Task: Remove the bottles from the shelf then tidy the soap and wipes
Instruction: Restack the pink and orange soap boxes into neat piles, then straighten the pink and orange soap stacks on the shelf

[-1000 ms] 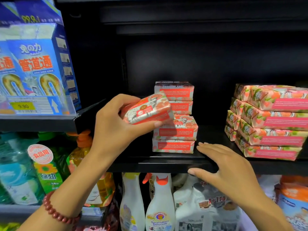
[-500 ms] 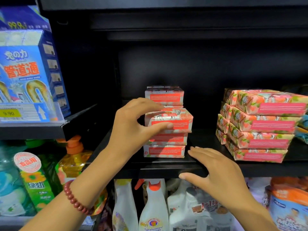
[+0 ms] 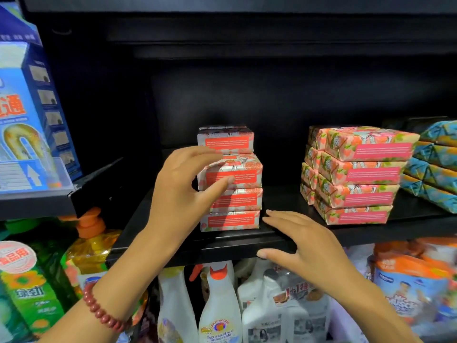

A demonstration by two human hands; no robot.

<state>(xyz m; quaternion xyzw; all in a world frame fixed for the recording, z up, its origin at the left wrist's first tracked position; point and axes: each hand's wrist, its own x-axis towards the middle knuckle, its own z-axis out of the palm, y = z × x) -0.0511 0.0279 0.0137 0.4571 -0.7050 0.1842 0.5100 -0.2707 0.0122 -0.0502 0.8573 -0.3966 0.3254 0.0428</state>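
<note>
A: Head view first. Where is the soap (image 3: 235, 200)?
B: On the black shelf (image 3: 279, 199), three bars piled in front, with a taller rear stack (image 3: 226, 142) right behind them. The left hand (image 3: 183, 191) grips the top bar (image 3: 237, 170), with the thumb on its red label and the fingers curled over its top.
A: And the right hand (image 3: 309, 246)?
B: Relaxed and holding nothing. Its fingers lie flat on the shelf's front edge, just beside the bottom bar (image 3: 230, 220).
A: What could go wrong?
B: I judge the front pile to be the weak point. It is narrow, the wrappers look slick, and it stands near the front edge. A sideways tug as the fingers let go could drag the top bar askew. It could also slide the lot forward, onto the spray bottles (image 3: 217, 305) below.
A: Anything else?
B: A push backward could knock the rear stack. The pink packs (image 3: 356, 174) stand well apart to the right, so they look safe. Whether they are the wipes I cannot tell. The right hand might catch a slip, but a nudge from it would shift the bottom bar.
</note>
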